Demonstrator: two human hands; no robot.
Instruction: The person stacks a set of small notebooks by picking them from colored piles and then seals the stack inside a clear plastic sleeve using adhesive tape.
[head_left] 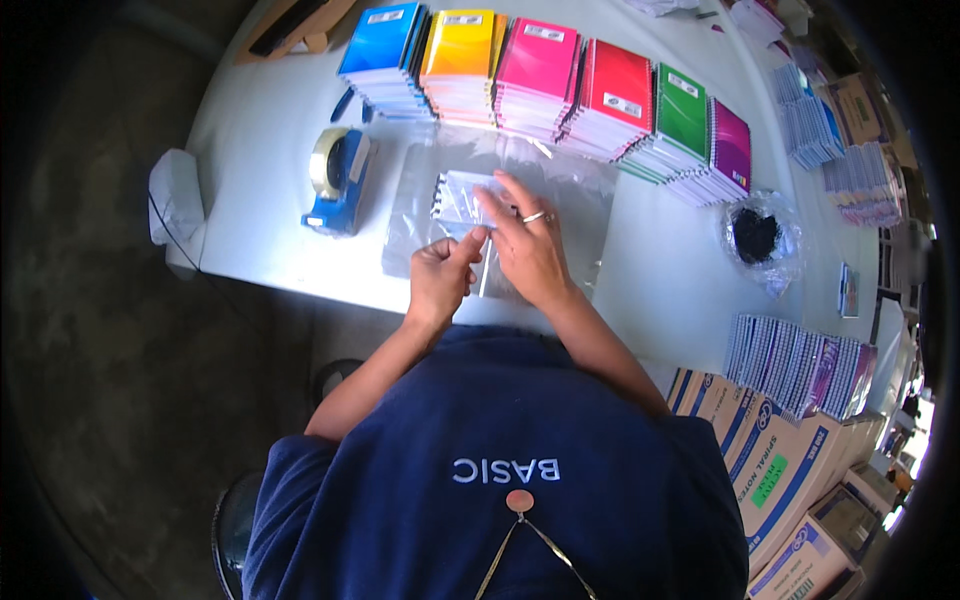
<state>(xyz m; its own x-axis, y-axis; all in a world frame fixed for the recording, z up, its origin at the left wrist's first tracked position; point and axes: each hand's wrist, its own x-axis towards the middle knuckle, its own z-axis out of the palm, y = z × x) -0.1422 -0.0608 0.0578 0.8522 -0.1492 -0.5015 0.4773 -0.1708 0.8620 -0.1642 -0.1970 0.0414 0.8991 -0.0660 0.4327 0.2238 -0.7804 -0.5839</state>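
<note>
Nearest me, both hands are working: left hand [438, 277] is pinching the thin, slippery clear plastic sleeve [480, 205], right hand [527, 243] is flattening the light spiral notebook [458, 197] inside; I'm judging edges grip best.

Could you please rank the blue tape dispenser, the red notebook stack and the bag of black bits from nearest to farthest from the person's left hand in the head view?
From the left hand:
1. Blue tape dispenser, to its left on the table.
2. Red notebook stack, up and to the right in the back row.
3. Bag of black bits, far right.
</note>
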